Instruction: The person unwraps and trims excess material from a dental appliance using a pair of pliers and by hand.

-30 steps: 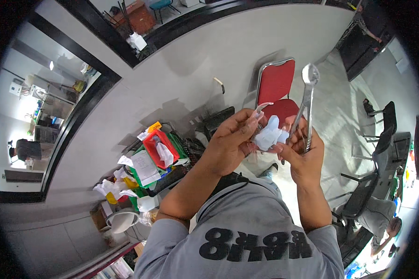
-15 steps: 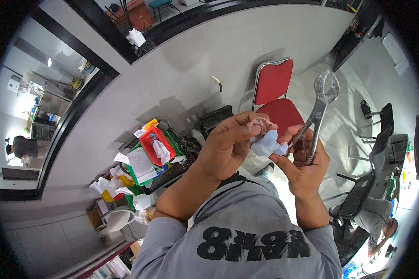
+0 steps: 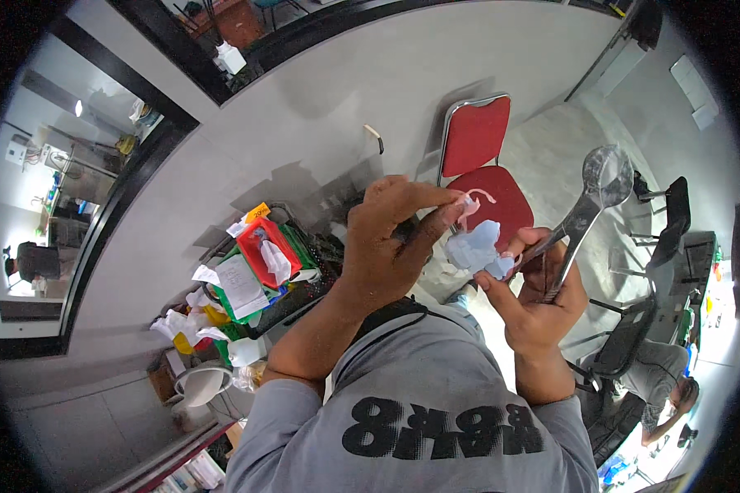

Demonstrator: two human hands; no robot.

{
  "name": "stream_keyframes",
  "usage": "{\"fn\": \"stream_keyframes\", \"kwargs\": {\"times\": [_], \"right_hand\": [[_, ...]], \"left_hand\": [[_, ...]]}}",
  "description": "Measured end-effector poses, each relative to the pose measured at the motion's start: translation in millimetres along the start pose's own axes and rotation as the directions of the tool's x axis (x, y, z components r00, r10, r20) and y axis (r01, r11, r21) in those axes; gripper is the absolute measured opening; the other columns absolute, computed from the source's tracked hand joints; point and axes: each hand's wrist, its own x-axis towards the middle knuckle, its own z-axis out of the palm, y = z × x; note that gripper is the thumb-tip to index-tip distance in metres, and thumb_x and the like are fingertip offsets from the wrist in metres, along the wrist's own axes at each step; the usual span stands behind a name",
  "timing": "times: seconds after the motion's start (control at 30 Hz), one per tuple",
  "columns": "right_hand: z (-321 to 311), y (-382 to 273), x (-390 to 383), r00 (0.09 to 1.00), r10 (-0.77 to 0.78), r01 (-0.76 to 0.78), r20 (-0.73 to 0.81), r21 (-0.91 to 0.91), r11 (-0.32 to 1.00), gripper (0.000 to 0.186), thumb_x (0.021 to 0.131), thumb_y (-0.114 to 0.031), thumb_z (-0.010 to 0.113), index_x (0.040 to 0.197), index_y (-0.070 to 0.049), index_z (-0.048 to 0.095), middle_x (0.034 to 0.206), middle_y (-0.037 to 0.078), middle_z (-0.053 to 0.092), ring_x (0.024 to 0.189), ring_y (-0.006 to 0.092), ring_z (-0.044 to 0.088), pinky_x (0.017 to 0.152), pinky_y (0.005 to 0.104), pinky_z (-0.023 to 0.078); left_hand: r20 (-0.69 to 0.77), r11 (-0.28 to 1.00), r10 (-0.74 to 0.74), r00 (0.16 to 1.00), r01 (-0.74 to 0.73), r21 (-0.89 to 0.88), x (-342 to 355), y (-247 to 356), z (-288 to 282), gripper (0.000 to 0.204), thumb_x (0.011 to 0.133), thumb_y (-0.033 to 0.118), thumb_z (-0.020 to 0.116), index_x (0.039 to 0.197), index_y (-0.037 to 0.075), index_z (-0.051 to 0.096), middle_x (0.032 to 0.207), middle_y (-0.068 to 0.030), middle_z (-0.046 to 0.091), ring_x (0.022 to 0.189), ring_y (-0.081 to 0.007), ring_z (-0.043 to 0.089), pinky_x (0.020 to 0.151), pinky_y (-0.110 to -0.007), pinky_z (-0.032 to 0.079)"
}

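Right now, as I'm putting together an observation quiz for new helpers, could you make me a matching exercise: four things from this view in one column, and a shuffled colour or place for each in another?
Things
1. Metal tool
2. Curved strip
3. Soft-looking lump
4. Metal-framed chair

Colours and places
A. Pale bluish white
B. Silvery, in the right hand
C. Red back and seat
D. Pink, at the fingertips of the left hand

Pairs: 1-B, 2-D, 3-A, 4-C

Both hands (image 3: 386, 242) (image 3: 551, 287) raised, part-curled
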Motion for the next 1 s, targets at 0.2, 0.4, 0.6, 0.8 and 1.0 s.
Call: {"fn": "stream_keyframes", "kwargs": {"times": [0.2, 0.4, 0.6, 0.8, 1.0], "right_hand": [[-2.4, -2.9, -0.2, 1.000, -0.002, 0.002, -0.019, -0.009, 1.000, 0.053, 0.070, 0.013, 0.081, 0.117, 0.008, 0.056, 0.094, 0.006, 0.062, 0.081, 0.0103, 0.057, 0.072, 0.0232, 0.046], [-9.2, 1.1, 3.1, 0.988, 0.122, -0.106, -0.098, 0.158, 0.982, 0.053, 0.072, 0.007, 0.082, 0.119, 0.006, 0.056, 0.097, 0.007, 0.064, 0.082, 0.0091, 0.058, 0.072, 0.0223, 0.048], [-10.4, 5.4, 11.8, 0.967, 0.222, -0.174, -0.124, 0.315, 0.933, 0.057, 0.075, 0.002, 0.082, 0.125, 0.007, 0.054, 0.102, 0.010, 0.065, 0.077, 0.0120, 0.063, 0.061, 0.0234, 0.051], [-6.0, 14.0, 16.2, 0.966, 0.222, -0.157, -0.134, 0.378, 0.912, 0.056, 0.076, 0.003, 0.081, 0.125, 0.007, 0.054, 0.103, 0.011, 0.065, 0.074, 0.0129, 0.063, 0.057, 0.0240, 0.051], [-4.9, 19.2, 17.7, 0.964, 0.234, -0.178, -0.130, 0.342, 0.923, 0.054, 0.077, 0.005, 0.079, 0.125, 0.007, 0.054, 0.100, 0.011, 0.066, 0.071, 0.0121, 0.063, 0.054, 0.0232, 0.051]], "left_hand": [[0.034, 0.931, 0.294, 0.955, -0.294, 0.218, 10.7, -4.8, -0.7, 0.009, 0.090, 0.011, 0.068, 0.098, 0.009, 0.070, 0.090, -0.0058, 0.072, 0.080, -0.0215, 0.067, 0.091, -0.039, 0.045], [0.028, 0.987, 0.156, 0.987, -0.154, -0.050, 6.1, -8.3, 5.5, 0.012, 0.088, 0.010, 0.071, 0.099, 0.007, 0.070, 0.091, -0.0069, 0.072, 0.083, -0.0213, 0.068, 0.088, -0.036, 0.047], [0.067, 0.981, -0.014, 0.998, 0.026, -0.194, 11.6, -0.7, 3.7, 0.015, 0.085, 0.009, 0.074, 0.099, 0.005, 0.071, 0.088, -0.0087, 0.073, 0.084, -0.0198, 0.068, 0.084, -0.032, 0.048], [0.015, 0.999, 0.051, 0.999, -0.051, 0.003, 19.0, -1.4, 4.5, 0.011, 0.084, 0.008, 0.073, 0.095, 0.006, 0.071, 0.085, -0.0083, 0.072, 0.077, -0.0206, 0.067, 0.080, -0.033, 0.047], [0.011, 0.955, 0.240, 0.971, -0.238, 0.180, 22.6, -11.5, 8.2, 0.009, 0.084, 0.006, 0.072, 0.093, 0.005, 0.070, 0.082, -0.0087, 0.071, 0.074, -0.0249, 0.066, 0.075, -0.036, 0.046]]}}
